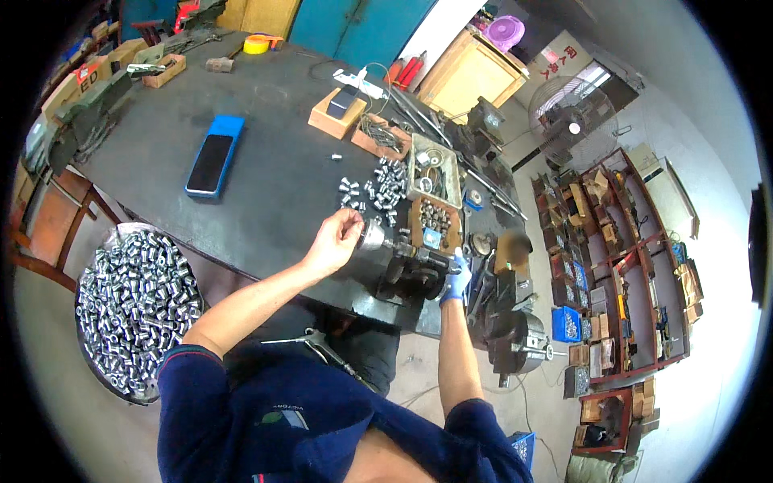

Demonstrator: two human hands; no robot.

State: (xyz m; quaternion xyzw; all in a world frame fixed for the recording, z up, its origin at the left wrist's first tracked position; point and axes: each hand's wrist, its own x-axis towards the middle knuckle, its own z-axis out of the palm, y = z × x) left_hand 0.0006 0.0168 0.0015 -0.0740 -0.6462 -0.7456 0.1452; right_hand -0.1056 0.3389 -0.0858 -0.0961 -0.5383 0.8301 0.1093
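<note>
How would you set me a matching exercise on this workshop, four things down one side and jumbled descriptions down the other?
Things:
1. left hand
2. right hand
3. round tub
4. small fan

Descriptions:
A. purple, near the top of the picture
B. in a blue glove
C. heaped with small metal parts
D. bare, by the silver end of the bench machine

Pairs: 1-D, 2-B, 3-C, 4-A.

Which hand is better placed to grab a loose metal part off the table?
Left, probably: the left hand is close to the loose metal parts, while the gloved right hand is at the right end of the machine, farther away.
</note>
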